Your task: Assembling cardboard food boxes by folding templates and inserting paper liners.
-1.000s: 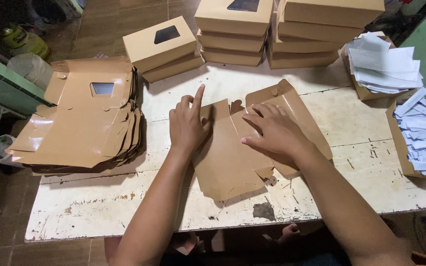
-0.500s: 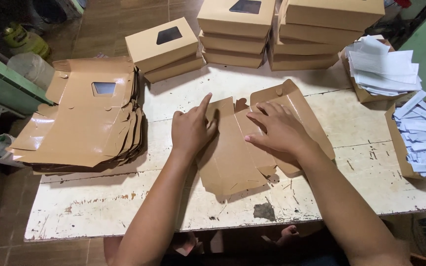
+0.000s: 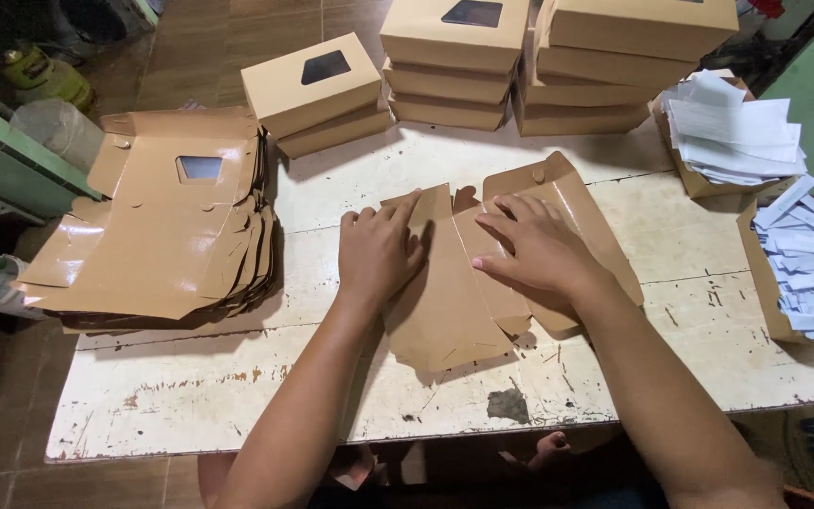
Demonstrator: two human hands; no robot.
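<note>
Both the left hand (image 3: 379, 253) and right hand (image 3: 537, 250) are pressing flat, fingers spread and gripping nothing, on a half-folded brown box blank (image 3: 468, 283) mid-tabletop (image 3: 190, 405), with finished boxes (image 3: 317, 92) stacked behind and flat blanks (image 3: 157, 226) waiting.

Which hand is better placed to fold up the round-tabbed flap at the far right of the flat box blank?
Probably the right hand: it lies on the box blank beside the flap. The left hand presses the blank's left panel, farther away.

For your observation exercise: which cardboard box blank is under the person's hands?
The single flat blank mid-table, pressed by the left hand and right hand, not the stack.
</note>
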